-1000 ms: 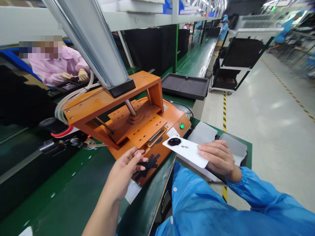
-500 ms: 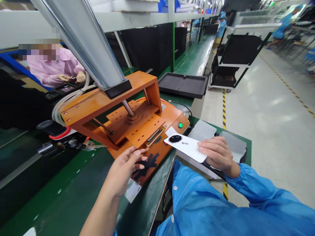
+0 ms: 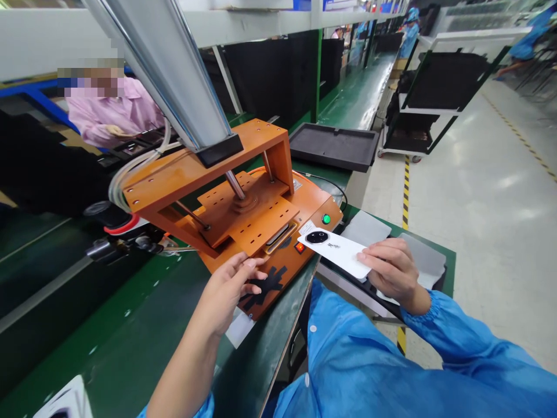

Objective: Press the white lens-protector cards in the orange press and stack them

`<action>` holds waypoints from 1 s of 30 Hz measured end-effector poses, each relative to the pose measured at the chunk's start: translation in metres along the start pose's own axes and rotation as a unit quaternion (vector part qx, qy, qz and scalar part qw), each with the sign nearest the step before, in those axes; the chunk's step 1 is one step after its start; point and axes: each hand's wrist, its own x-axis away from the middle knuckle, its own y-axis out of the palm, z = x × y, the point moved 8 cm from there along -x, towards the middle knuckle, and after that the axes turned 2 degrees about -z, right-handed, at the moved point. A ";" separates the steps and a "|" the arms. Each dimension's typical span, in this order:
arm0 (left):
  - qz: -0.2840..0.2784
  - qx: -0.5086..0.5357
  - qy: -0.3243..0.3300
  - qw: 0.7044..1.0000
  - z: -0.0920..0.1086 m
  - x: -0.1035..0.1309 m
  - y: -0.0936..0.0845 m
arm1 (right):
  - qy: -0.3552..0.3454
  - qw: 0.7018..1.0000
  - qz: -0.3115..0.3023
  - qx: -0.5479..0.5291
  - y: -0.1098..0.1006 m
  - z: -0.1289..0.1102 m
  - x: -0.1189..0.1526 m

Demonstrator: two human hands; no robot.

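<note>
My right hand (image 3: 394, 270) grips a white phone (image 3: 342, 254) by its near end, thumb on top. The phone's back faces up, with a round black camera module at the far end and dark lettering. It is held in the air by the right front corner of an orange press (image 3: 261, 223). My left hand (image 3: 230, 287) is at the front of the press, fingers loosely bent and apart, with nothing seen in it. Beneath the press plate, a phone-like piece (image 3: 278, 234) shows partly in a slot; the plate hides the rest.
A green button (image 3: 326, 219) and a lit red one (image 3: 300, 247) are on the press front. A black tray (image 3: 333, 145) lies behind. Grey sheets (image 3: 368, 228) are at right. Another white phone part (image 3: 69, 400) lies bottom left. A co-worker in pink (image 3: 113, 110) sits across.
The view has shifted a little, so the scene sits further right. The phone has moved slightly off the red button, which now shows. Both hands keep nearly the same pose.
</note>
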 end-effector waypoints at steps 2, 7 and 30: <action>0.006 -0.001 -0.002 1.000 0.001 0.001 0.000 | 0.002 1.000 -0.001 -0.003 0.002 0.001 0.000; 0.016 0.008 0.001 1.000 0.004 0.000 0.004 | 0.006 1.000 0.004 0.002 0.001 0.005 0.001; 0.006 -0.123 0.053 0.991 -0.083 0.111 0.046 | -0.133 0.987 -0.038 -0.080 0.159 0.007 -0.065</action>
